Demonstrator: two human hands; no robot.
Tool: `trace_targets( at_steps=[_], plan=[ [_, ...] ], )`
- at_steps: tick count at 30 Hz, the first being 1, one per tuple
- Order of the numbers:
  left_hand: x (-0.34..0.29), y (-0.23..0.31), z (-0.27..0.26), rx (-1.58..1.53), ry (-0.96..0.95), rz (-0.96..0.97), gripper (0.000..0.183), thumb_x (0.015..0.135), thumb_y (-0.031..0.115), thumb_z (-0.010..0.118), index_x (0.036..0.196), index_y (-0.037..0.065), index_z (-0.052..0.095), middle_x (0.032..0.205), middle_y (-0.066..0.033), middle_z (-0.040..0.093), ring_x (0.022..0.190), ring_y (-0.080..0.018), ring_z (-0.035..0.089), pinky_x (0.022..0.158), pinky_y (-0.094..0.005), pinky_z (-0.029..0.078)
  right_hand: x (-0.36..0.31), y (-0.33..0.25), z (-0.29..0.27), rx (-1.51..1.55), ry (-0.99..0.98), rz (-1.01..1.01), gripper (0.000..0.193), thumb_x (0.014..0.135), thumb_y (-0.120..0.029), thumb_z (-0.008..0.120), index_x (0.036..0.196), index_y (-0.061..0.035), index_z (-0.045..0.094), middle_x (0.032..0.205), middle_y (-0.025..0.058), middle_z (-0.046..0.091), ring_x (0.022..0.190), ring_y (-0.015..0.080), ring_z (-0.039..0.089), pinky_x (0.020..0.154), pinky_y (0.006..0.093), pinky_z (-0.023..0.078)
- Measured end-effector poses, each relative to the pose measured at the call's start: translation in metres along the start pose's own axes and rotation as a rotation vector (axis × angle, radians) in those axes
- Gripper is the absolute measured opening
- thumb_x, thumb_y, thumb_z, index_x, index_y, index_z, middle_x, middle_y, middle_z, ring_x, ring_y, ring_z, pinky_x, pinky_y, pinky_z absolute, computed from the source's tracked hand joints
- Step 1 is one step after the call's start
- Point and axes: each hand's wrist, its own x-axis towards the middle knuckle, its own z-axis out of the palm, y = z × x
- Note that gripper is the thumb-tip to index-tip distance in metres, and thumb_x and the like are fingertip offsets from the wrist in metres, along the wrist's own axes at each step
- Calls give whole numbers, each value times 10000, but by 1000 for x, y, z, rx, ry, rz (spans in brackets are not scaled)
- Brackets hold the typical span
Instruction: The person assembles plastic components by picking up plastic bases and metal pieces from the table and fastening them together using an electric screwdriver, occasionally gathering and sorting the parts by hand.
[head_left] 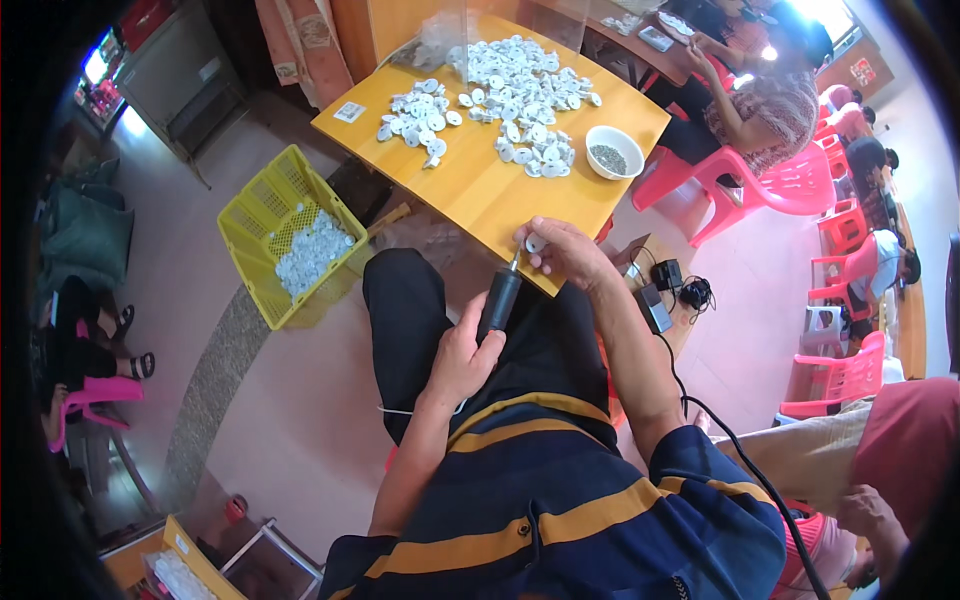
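Observation:
My left hand is wrapped round a black electric screwdriver, whose tip points up and away from me. Just past that tip, over the near edge of the wooden table, my right hand pinches a small round white plastic part. The screwdriver's tip is at or very close to the part; whether they touch I cannot tell. A large heap of similar white parts covers the far half of the table. At its right edge stands a white bowl of small grey metal pieces, probably screws.
Left of the table, a yellow plastic crate on the floor holds many white parts. A power adapter box with a black cable sits low on my right. People sit on pink chairs to the right; another person is close behind my right side.

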Motion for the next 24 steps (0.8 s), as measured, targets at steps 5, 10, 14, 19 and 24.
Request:
trace_targets(
  at_steps=[5, 10, 14, 19, 24],
  plan=[
    [2, 1, 0, 24, -12, 10, 528, 908, 167, 566, 1410, 64, 438, 823, -233, 636, 764, -398, 683, 721, -425, 527, 3, -2, -2, 5, -41, 22, 330, 1031, -383, 542, 1001, -78, 665, 821, -16, 615, 654, 67, 559, 545, 204, 439],
    [3, -2, -1, 40, -21, 2, 523, 909, 170, 562, 1410, 78, 443, 787, -207, 633, 708, -365, 680, 686, -418, 527, 6, 1, -3, 71, -57, 14, 263, 1002, -340, 608, 956, -86, 657, 805, -27, 606, 660, 70, 548, 550, 209, 427],
    [2, 3, -2, 5, -36, -43, 513, 911, 169, 562, 1404, 82, 454, 739, -157, 617, 648, -290, 675, 644, -388, 526, 5, 3, 0, 74, -32, -5, 247, 1005, -328, 609, 927, -95, 638, 780, -41, 581, 652, 60, 533, 553, 203, 411],
    [2, 2, 0, -253, -66, -126, 500, 902, 131, 576, 1387, 57, 484, 769, -49, 590, 609, -138, 625, 606, -291, 521, 2, 17, 10, 23, 73, -96, 227, 1011, -306, 609, 929, -95, 632, 765, -46, 561, 657, 54, 523, 574, 195, 404],
    [1, 6, -1, -400, -100, -178, 501, 888, 93, 577, 1379, 40, 490, 809, -39, 585, 607, -119, 605, 597, -269, 513, 1, 18, 14, 23, 100, -122, 211, 1015, -279, 606, 928, -88, 630, 766, -42, 557, 662, 58, 523, 590, 191, 405]
  ],
)
